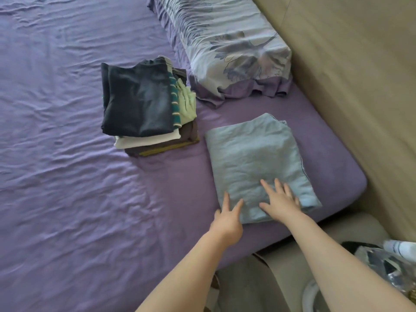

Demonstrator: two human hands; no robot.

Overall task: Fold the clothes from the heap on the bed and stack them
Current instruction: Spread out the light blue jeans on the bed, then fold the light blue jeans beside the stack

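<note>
A: Currently, what is on the bed (67, 154)?

B: Purple sheet, thin woven cloth, finely rippled across its left half, smoother toward the near right corner. On that corner lies a folded cloth (254, 158), pale blue, soft and lightly creased, roughly rectangular, with a dark stitched seam along its right edge. Its near edge sits close to the bed's near edge.

A: Hands?

B: Right hand (280, 200) lies flat on the cloth's near right part, palm down, fingers straight and spread, nothing gripped. Left hand (227, 218) rests at the cloth's near left corner, fingers extended and slightly fanned; the fingertips touch the cloth's edge while the palm sits over the bare sheet. Neither hand curls round anything.

A: Stack?

B: Stack (146, 106) stands just left of the cloth and farther from the near edge, apart from both hands. Top layer is a dark navy garment with a faded patch, squarish. Below it show teal knit with cream stripes, pale green, off-white, and brown with an olive edge at the bottom. Layers are offset, so their edges step out to the right and near side.

A: Anything else?

B: Pillow (225, 41) at the far right edge, in a wrinkled lilac case with a blue floral print and a purple frill. Tan wall (349, 75) runs along the bed's right edge.
</note>
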